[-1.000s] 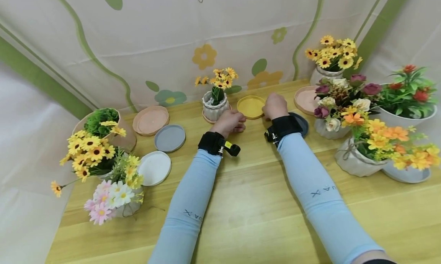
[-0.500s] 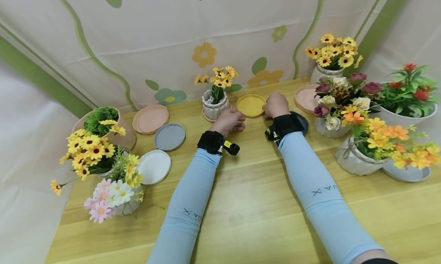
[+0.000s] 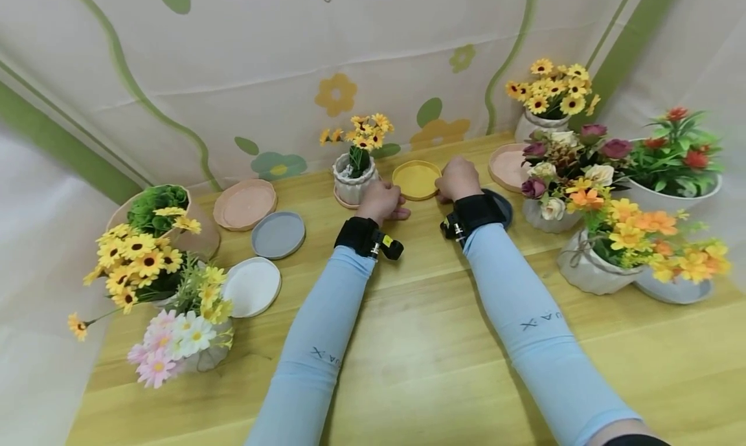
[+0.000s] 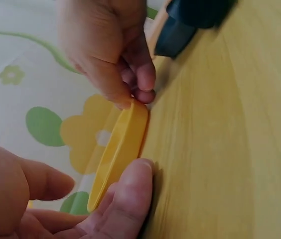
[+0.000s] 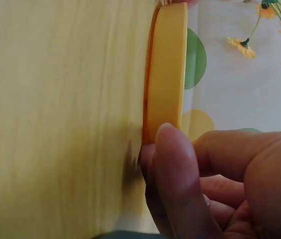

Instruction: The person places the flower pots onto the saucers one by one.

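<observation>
A round yellow saucer (image 3: 416, 179) lies at the back of the wooden table, between both hands. My right hand (image 3: 459, 179) pinches its right rim; in the right wrist view the thumb (image 5: 173, 154) lies against the yellow side wall. At the saucer's left edge, my left hand (image 3: 380, 202) has its fingers loosely extended, with the thumb (image 4: 51, 180) apart from the rim in the left wrist view. Just behind that hand, a small white pot (image 3: 351, 186) of yellow daisies stands on a pinkish saucer (image 3: 344, 201), partly hidden.
Left are pink (image 3: 245, 203), grey (image 3: 278, 234) and white saucers (image 3: 252, 287), beside several flower pots. A dark saucer (image 3: 502, 208) sits partly under my right wrist. Farther right stand more potted flowers, a pink saucer (image 3: 508, 166) and a grey saucer (image 3: 676, 289). A patterned curtain (image 3: 262, 38) hangs behind.
The head view has turned slightly, so everything sits a little farther left in it. Both hands stay at the yellow saucer, with hardly any motion.
</observation>
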{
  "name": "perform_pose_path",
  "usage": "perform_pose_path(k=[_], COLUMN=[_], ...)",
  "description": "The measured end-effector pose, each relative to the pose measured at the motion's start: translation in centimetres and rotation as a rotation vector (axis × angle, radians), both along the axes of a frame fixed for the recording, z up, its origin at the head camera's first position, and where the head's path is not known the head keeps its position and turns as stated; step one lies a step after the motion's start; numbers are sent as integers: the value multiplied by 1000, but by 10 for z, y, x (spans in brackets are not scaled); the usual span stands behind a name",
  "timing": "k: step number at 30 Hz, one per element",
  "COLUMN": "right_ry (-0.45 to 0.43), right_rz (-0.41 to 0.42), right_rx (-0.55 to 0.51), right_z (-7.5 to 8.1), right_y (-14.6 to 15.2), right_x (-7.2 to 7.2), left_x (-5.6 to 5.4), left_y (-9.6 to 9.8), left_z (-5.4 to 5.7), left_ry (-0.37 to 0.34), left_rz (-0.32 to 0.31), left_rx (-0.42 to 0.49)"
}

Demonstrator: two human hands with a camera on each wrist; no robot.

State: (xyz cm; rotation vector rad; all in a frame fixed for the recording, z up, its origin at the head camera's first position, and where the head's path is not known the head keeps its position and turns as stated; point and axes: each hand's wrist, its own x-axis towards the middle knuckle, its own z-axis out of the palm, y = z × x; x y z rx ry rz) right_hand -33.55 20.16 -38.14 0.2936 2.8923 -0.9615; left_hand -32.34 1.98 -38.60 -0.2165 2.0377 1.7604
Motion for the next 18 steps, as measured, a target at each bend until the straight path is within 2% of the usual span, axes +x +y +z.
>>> perform_pose_path(k=[6,18], right_ry=[13,51], right_rz=[-7,7], right_rx=[-1,31], right_z=[-1,-1], right_y=[-1,-2], right_x=[1,5], left_x=[-2,-9], left_y=[8,22], left_z=[2,-8], left_ry=[22,26], left_rz=[18,132], left_rx=[-80,-83])
